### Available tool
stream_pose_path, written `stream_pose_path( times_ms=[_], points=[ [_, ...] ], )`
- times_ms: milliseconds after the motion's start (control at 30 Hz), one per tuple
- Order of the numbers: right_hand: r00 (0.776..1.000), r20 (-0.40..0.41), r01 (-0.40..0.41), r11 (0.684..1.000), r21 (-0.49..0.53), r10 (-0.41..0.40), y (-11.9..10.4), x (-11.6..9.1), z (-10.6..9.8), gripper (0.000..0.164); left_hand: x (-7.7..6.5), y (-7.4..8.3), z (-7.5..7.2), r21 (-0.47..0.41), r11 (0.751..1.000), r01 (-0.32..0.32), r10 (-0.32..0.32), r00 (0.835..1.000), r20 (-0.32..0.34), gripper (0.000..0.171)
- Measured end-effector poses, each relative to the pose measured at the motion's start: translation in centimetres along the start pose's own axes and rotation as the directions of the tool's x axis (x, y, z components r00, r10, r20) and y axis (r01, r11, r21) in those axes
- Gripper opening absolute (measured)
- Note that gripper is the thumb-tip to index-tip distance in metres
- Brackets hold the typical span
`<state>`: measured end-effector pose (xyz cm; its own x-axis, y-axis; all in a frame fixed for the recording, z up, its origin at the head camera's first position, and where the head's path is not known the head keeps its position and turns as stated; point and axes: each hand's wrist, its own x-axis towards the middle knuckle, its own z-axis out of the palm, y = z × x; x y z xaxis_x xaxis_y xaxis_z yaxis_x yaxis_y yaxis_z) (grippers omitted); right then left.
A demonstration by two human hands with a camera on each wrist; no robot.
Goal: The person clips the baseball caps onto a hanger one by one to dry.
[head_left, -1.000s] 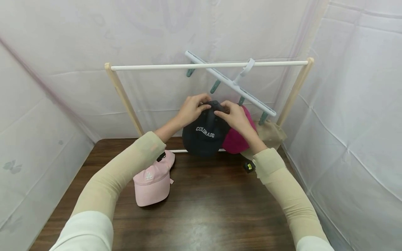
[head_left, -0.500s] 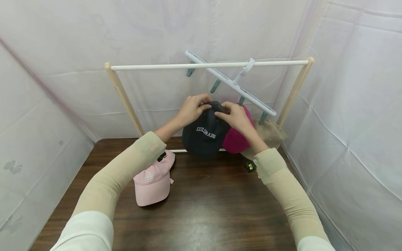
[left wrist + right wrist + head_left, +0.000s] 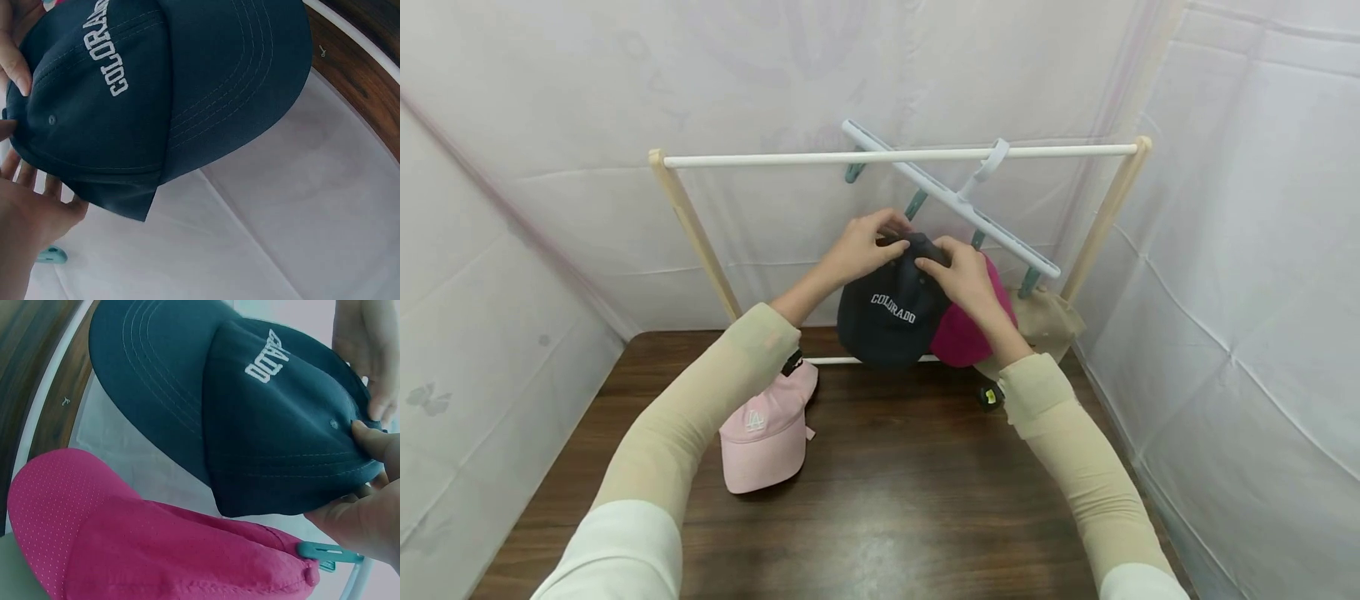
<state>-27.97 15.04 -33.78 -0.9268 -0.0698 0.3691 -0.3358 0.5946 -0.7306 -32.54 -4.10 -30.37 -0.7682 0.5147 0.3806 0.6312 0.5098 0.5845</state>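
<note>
One held cap [image 3: 886, 329], brown table [image 3: 887, 475], drapes [image 3: 752, 92]

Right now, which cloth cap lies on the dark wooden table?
The pale pink LA cap; the left hand and right hand hold the navy COLORADO cap, while the magenta cap and beige cap hang from teal clips.

I see the held cap [image 3: 891, 325] mid-scene, between the left hand [image 3: 867, 246] and the right hand [image 3: 964, 273]. Above it, the hanger [image 3: 951, 200] hooks over the rail [image 3: 760, 160], its left end far, its right end near. Just right of the held cap I have a second cap [image 3: 962, 337] clipped on, then a third cap [image 3: 1054, 321] farther right. Nearer me, at left, a loose cap [image 3: 765, 446] lies on the table [image 3: 887, 500].
</note>
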Motion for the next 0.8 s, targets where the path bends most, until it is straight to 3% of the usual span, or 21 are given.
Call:
stream_pose_path(
  times_ms=[167, 267, 367, 600, 800],
  points=[
    [1.0, 0.002, -0.009, 1.0, 0.028, 0.009, 0.0, -0.3, 0.2, 0.022, 0.7, -0.3, -0.1, -0.151, 0.987, 0.063, -0.081, 0.99, -0.117, 0.031],
    [1.0, 0.003, -0.017, 0.999, 0.027, 0.017, 0.1, -0.3, 0.4, 0.022, 1.4, -0.5, -0.1, -0.192, 0.978, 0.081, -0.114, 0.979, -0.168, 0.034],
    [1.0, -0.001, -0.023, 0.999, 0.025, 0.023, 0.3, -0.4, 0.5, 0.022, 2.2, -0.6, -0.1, -0.205, 0.974, 0.097, -0.129, 0.98, -0.151, 0.039],
    [1.0, -0.001, -0.007, 0.999, 0.043, 0.007, 0.8, -0.6, 0.9, 0.023, 3.8, -0.6, 0.5, -0.27, 0.953, 0.137, -0.15, 0.988, -0.028, 0.051],
    [1.0, -0.008, 0.003, 0.999, 0.043, -0.002, 1.4, -0.9, 1.0, 0.023, 4.5, -0.1, 1.1, -0.292, 0.947, 0.134, -0.155, 0.987, -0.051, 0.048]
  ],
)
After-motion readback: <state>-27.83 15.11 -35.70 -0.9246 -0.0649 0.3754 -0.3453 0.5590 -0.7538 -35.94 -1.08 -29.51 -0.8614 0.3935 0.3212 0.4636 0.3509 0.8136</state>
